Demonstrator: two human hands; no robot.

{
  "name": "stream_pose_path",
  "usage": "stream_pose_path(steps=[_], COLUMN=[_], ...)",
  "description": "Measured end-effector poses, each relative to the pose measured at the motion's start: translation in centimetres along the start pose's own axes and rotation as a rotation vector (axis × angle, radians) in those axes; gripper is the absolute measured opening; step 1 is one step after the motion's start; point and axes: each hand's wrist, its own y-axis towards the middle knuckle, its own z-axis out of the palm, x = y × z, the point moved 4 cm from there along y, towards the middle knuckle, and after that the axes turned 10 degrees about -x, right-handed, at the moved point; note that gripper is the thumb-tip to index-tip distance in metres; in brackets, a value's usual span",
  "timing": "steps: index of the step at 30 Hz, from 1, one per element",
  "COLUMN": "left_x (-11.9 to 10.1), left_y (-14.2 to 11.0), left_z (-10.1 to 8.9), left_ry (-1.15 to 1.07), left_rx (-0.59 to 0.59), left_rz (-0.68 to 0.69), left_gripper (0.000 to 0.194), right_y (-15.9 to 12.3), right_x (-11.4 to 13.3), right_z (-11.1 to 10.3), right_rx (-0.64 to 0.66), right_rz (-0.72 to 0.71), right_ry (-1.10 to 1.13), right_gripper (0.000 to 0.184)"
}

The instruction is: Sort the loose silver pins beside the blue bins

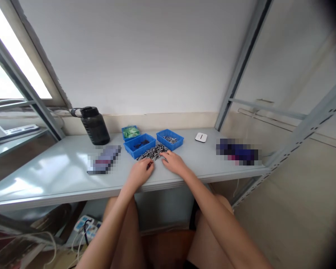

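A loose pile of small metal pins [153,151] lies on the grey table [58,172], just in front of the blue trays. My left hand [141,172] rests at the near edge of the pile with its fingers curled; whether it grips a pin is too small to tell. Beside it, my right hand [174,162] lies flat on the table with fingers spread, touching the right side of the pile. Behind stand a blue tray with dark parts [139,145], a blue tray with metal parts [170,139] and a smaller tray with green parts [130,132].
A dark water bottle [95,125] stands at the back left. Blurred objects lie to the left [104,160] and right [238,151]. A small white device [201,137] sits behind. Metal shelf posts [242,61] frame the table. A power strip [85,225] lies on the floor.
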Motion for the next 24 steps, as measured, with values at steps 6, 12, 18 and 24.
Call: stream_pose_path(steps=[6, 12, 18, 24], left_x=[-0.4, -0.5, -0.4, -0.1], left_y=[0.0, 0.1, 0.0, 0.0], left_z=[-0.3, -0.1, 0.1, 0.1], left_ry=[0.033, 0.061, 0.077, 0.081], left_rx=[-0.003, 0.02, 0.018, -0.002], left_rz=[0.044, 0.086, 0.088, 0.083], left_gripper=[0.021, 0.019, 0.019, 0.021], right_y=[0.7, 0.8, 0.5, 1.1], right_x=[0.9, 1.8, 2.1, 2.1], right_z=[0.3, 0.9, 0.8, 1.2], right_rx=[-0.02, -0.083, -0.09, -0.082], right_rz=[0.089, 0.108, 0.06, 0.065], right_ry=[-0.036, -0.055, -0.037, -0.031], right_gripper=[0.035, 0.031, 0.024, 0.036])
